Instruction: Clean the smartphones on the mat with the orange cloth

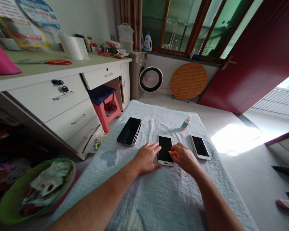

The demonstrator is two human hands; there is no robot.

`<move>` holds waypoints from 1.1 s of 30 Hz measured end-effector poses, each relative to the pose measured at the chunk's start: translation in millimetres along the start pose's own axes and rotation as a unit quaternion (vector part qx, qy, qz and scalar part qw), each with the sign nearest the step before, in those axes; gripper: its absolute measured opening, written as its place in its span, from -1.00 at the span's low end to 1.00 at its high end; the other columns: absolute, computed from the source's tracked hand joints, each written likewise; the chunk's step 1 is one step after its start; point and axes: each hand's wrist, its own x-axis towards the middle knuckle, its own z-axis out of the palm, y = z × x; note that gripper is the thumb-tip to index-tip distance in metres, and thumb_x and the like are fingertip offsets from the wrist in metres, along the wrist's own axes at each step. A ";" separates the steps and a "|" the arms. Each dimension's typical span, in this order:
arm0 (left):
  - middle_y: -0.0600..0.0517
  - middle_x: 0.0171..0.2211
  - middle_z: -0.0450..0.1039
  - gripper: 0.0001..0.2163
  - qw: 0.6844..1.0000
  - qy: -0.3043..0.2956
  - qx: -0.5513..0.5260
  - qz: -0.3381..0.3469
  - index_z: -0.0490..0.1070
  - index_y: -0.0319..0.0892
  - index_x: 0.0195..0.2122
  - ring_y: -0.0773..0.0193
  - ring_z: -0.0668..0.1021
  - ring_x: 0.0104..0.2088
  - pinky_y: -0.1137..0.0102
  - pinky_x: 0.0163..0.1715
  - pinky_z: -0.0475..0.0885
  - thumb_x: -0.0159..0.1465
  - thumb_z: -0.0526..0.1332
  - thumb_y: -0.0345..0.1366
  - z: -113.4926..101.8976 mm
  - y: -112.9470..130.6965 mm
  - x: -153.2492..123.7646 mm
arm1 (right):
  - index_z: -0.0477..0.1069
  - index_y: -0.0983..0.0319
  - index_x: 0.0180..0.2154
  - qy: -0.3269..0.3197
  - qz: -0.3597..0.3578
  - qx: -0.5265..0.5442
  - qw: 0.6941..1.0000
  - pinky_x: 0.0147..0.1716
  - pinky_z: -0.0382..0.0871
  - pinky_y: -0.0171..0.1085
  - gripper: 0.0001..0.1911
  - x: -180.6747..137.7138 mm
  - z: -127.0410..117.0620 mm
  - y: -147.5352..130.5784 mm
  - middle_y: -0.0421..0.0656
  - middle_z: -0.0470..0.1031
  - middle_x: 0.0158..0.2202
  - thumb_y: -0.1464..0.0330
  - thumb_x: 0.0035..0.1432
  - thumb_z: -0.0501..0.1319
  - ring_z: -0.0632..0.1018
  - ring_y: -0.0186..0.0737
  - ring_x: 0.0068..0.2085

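A white smartphone (165,147) with a dark screen lies face up on the cloth-covered surface. My left hand (146,158) grips its left side, fingertips on the upper left edge and thumb at the lower corner. Pinched in my right hand (185,158) is a small orange cloth (174,153), which touches the right part of the screen. To the right lies a second white phone (200,147). A small spray bottle (185,123) stands behind them. Farther left, a black phone (130,130) appears to rest on another flat device.
The pale blue quilted cover (154,110) drops off at both sides. A basin of cloths (69,166) sits low on the left. Beyond it are a white desk (60,93), a red stool (108,110), an open-doored washing machine (137,73) and a round wooden board (189,80).
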 end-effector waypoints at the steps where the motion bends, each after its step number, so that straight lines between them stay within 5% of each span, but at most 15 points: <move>1: -0.16 0.24 0.17 -0.35 1.000 0.000 0.000 0.000 0.23 -0.21 0.18 -0.06 0.30 0.17 0.12 0.15 0.20 0.10 0.29 -0.04 0.0 -0.1 0.0 | 0.39 0.22 -0.35 0.014 0.004 -0.001 1.000 -0.40 0.20 -0.34 -0.88 0.8 1.4 0.9 -0.20 0.31 -0.36 0.35 0.18 0.11 0.38 -0.36 -0.42; 4: -0.15 0.24 0.17 -0.35 1.000 0.002 -0.001 0.005 0.22 -0.20 0.18 -0.05 0.31 0.17 0.11 0.15 0.20 0.10 0.29 -0.04 0.2 -1.1 0.3 | 0.40 0.22 -0.32 0.030 -0.007 0.012 0.999 -0.39 0.22 -0.34 -0.89 1.6 3.9 -1.7 -0.19 0.31 -0.34 0.38 0.18 0.11 0.39 -0.35 -0.40; 15: -0.17 0.20 0.22 -0.43 1.000 0.004 -0.001 0.030 0.26 -0.23 0.16 -0.03 0.35 0.12 0.12 0.14 0.21 0.20 0.19 -0.01 -3.9 -1.5 -0.3 | 0.46 0.21 -0.37 -0.068 -0.121 0.108 0.984 -0.33 0.25 -0.38 -0.91 -4.0 4.0 -33.4 -0.20 0.35 -0.32 0.46 0.13 0.19 0.40 -0.37 -0.34; 33: -0.14 0.22 0.20 -0.36 1.000 0.006 -0.010 0.025 0.23 -0.18 0.17 -0.05 0.33 0.14 0.12 0.15 0.20 0.08 0.31 -0.09 -1.6 -3.9 1.2 | 0.47 0.19 -0.27 0.122 0.021 0.038 0.992 -0.34 0.28 -0.33 -0.77 12.8 21.4 7.0 -0.16 0.34 -0.31 0.27 0.24 0.07 0.42 -0.31 -0.35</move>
